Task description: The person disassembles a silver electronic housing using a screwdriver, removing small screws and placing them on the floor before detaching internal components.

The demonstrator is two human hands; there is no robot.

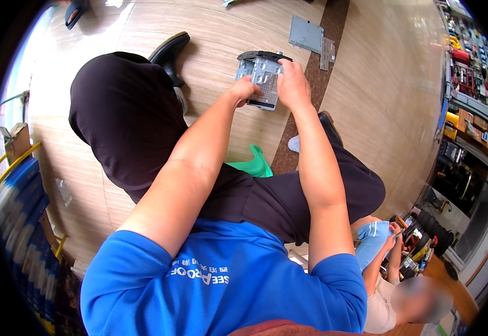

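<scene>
Between my knees I hold an opened metal device chassis [266,75], a silver-grey box with perforated plates inside and a curved black panel along its far edge. Its exact kind I cannot make out. My left hand [244,91] is closed on the near left side, the thumb lying over the metal. At the right side my right hand [293,85] grips the box, its fingertips close to the black panel. A flat grey metal cover [307,35] lies on the floor beyond my right hand, with a narrow perforated metal plate [326,54] beside it.
Something green and plastic [255,163] shows beneath my legs. At the lower right another person [381,280] sits with hands together, near a pile of parts and tools [423,241]. Loaded shelves [471,78] line the right; blue stacked goods [22,207] stand at left.
</scene>
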